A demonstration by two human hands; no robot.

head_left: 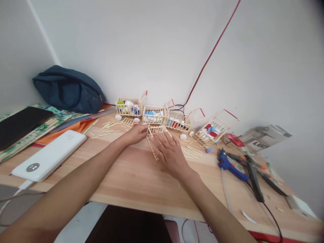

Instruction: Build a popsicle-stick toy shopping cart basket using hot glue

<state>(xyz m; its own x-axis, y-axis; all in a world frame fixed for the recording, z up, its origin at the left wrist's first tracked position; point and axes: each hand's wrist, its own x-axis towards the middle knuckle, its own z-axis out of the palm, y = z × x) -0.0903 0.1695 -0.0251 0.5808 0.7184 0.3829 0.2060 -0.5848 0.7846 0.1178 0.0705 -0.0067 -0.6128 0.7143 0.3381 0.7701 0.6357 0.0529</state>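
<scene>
My left hand rests on the wooden table with its fingers curled against the left side of a small stick frame. My right hand lies flat over the right part of that same frame, fingers stretched out toward the wall. The frame is a half-built little cart of thin wooden sticks, partly hidden under my right hand. Behind it stands a row of finished stick carts filled with coloured bottle caps.
Loose sticks and white caps lie scattered near the carts. A blue glue gun and pliers lie at the right. A white power bank, a dark phone and a blue bag are at the left.
</scene>
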